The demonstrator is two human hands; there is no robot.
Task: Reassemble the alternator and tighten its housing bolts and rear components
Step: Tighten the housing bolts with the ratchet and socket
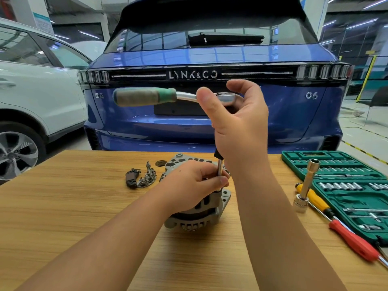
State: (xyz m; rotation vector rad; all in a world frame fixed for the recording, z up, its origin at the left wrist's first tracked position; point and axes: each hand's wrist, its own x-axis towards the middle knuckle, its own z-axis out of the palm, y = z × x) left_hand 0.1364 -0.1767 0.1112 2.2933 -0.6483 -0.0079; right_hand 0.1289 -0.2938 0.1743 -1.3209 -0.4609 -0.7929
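Alternator (199, 208): one, grey cast housing, sits on the wooden table (63, 206) at the lower centre of the frame, partly covered by the left hand (189, 185). That hand lies over its top, fingers curled, thumb and fingertips pinching the lower end of a slim steel extension bar (220, 171) that stands upright on the housing's right edge. The socket or bolt under the bar is hidden by the fingers.

One ratchet (168, 96) tops the bar at mid-frame, its taped green handle pointing left. The right hand (241, 122) cups the ratchet head, thumb and fingers curved round it; the upper length of the bar is hidden behind this palm.

Left of the alternator lie two loose parts, touching each other: a dark brush holder (132, 179) and a horseshoe-shaped rectifier (148, 177). A small round dark piece (160, 163) lies behind them; what it is cannot be made out.

At the right edge sits one open green socket case (336, 158), cut off by the frame; its rows of sockets are too small to count. Before it, one long socket (307, 185) leans upright, and two screwdrivers lie crossed: a yellow-handled (315, 198) and a red-handled (354, 242).

Two cars fill the background: a blue one (210, 127) reading "LYNK&CO" and "06", with small illegible characters at its left, and a white one (31, 91), cut off at upper left.
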